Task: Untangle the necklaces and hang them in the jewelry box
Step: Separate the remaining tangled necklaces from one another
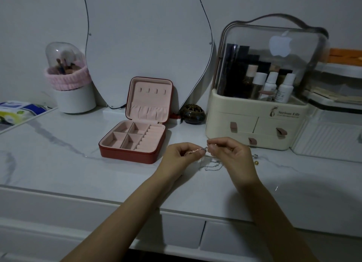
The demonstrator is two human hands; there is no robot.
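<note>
While the jewelry box (135, 138) sits open, both hands' grips pinch tangled necklaces (203, 154).

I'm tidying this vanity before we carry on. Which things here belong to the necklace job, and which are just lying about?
Job:
necklaces, pinched by the left hand and right hand
jewelry box, open, hooks bare

Lying about:
cosmetics organizer
brush holder
mirror
dark pot
wipes pack

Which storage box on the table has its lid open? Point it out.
The red jewelry box, lid propped up showing pink lining. The cream cosmetics organizer beside it has its clear cover down.
</note>
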